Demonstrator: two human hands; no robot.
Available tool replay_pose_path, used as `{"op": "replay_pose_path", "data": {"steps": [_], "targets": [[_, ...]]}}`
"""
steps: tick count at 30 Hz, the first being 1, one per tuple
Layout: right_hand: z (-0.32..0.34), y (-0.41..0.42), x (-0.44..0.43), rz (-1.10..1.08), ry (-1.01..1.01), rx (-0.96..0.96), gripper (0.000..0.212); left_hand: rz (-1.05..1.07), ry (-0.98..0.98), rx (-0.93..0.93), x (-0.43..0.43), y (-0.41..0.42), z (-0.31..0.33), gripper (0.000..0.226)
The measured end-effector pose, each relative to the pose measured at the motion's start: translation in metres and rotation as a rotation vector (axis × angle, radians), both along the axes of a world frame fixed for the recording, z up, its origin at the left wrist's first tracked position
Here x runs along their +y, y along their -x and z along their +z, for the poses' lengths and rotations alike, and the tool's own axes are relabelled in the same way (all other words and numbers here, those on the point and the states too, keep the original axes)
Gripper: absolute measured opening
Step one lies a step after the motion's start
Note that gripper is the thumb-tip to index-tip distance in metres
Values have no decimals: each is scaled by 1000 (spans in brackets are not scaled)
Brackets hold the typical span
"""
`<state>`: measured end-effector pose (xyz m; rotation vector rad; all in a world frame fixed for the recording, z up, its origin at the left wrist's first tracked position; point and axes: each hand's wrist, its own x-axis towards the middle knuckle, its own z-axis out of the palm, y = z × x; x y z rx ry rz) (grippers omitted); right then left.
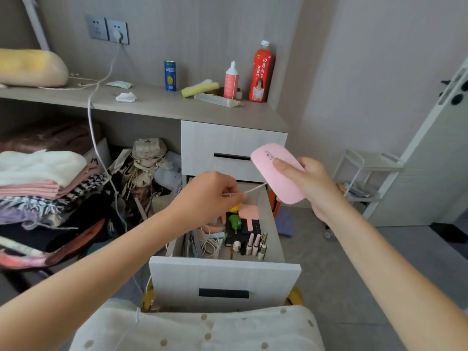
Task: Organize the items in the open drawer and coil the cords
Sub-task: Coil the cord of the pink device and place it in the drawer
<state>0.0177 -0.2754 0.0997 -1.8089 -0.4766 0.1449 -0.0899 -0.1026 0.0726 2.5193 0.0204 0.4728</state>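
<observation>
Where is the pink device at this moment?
Head view, right of centre: the right hand holds the pink device above the open drawer, and the left hand pinches its white cord.

The device (278, 173) is pink, its cord (254, 187) white, the drawer (222, 273) pale grey, the bottle (260, 72) red, the can (170, 76) blue.

Both bare arms are extended forward. Left hand (212, 196) is held knuckles-up, fingertips pinched on a thin cord (254, 188). Right hand (310, 184) is raised higher, curled round a pink device (276, 168).
</observation>
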Motion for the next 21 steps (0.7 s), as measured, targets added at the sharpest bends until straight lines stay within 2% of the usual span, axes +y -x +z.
{"op": "replay_pose_path", "data": {"steps": [4, 6, 9, 12, 14, 16, 21], "targets": [[-11, -6, -2, 33, 74, 112, 39, 50, -96, -55, 7, 1, -2, 28], [-17, -9, -4, 50, 96, 191, 38, -22, -46, -42, 10, 1, -2, 21], [-23, -12, -7, 72, 55, 413, 30, -192, 15, -2, 8, 5, -2, 11], [-29, -10, -11, 245, 42, 569, 18, -219, 47, -54, 0, 6, 5, 10], [-36, -7, -10, 348, 74, 518, 16, -207, 9, -68, -3, 2, 15, 14], [-41, -6, -6, 386, 160, 390, 18, -234, -33, -3, -5, -2, 23, 15], [-40, -9, -6, 504, 462, -196, 33, -310, -183, 194, -7, -14, 24, 16]]}}
